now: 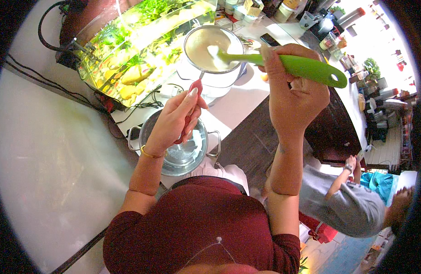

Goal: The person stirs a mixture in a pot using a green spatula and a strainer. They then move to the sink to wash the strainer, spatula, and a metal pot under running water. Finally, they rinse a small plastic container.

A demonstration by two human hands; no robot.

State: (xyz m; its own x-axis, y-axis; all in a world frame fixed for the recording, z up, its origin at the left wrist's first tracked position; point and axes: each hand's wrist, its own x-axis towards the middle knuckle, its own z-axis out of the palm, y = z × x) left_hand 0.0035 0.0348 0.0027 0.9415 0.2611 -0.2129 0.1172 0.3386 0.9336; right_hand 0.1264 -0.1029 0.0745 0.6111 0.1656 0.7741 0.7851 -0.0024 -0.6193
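Note:
My left hand (183,118) grips the red handle (196,86) of a round metal-rimmed strainer (196,37). A pale creamy mixture (206,46) lies inside the strainer, which sits above a white vessel (215,84); whether they touch is hidden. In my right hand (296,89) is a green spatula (308,68), its tip down in the mixture and coated pale. Under my left hand stands a metal pot (152,125) with two loop handles, partly covered by the hand. Its contents look clear and shiny, but I cannot tell what they are.
A lit aquarium (135,65) with plants and stones stands behind the strainer on the white counter (244,106). Cables (142,111) run along its base. A phone (270,39) and several tubs (243,12) lie farther back. Another person in grey (340,202) works at the right.

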